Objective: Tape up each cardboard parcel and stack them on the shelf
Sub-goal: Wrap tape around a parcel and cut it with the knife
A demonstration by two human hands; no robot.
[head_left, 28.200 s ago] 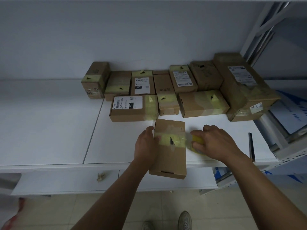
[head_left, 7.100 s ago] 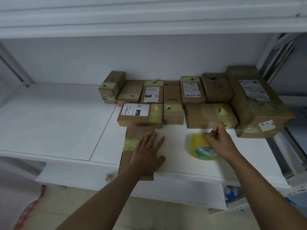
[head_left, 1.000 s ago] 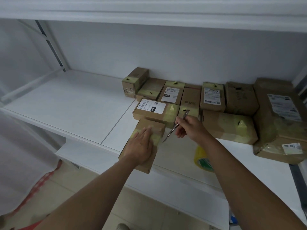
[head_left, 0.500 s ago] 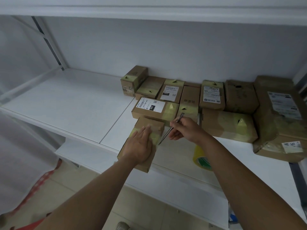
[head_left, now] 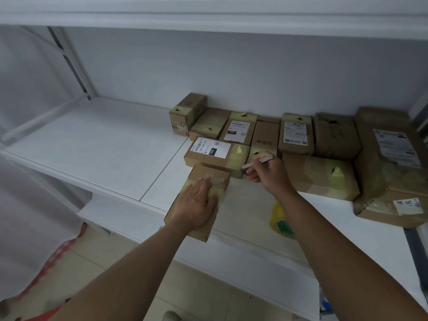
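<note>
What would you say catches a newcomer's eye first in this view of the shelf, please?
Probably the left hand pressing flat on a taped cardboard parcel that overhangs the white shelf edge, while the right hand pinches a slim metal blade just beyond it. Behind them, taped parcels crowd the back right, and a yellow tape roll sits under the right forearm.

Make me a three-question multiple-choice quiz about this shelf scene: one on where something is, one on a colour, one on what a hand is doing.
1. Where is the yellow roll of packing tape?
A. on the white shelf, beside the right forearm
B. on the floor
C. atop a box

2. What colour is the tape band on the brown cardboard parcel under the left hand?
A. red
B. pale yellow-green
C. black

3. How is the right hand?
A. flat and empty
B. gripping the tape roll
C. pinching a thin metal tool

Answers: 1 A, the roll sits on the shelf board; 2 B, the band shows beside the fingers; 3 C, the fingers curl round the tool.
</note>
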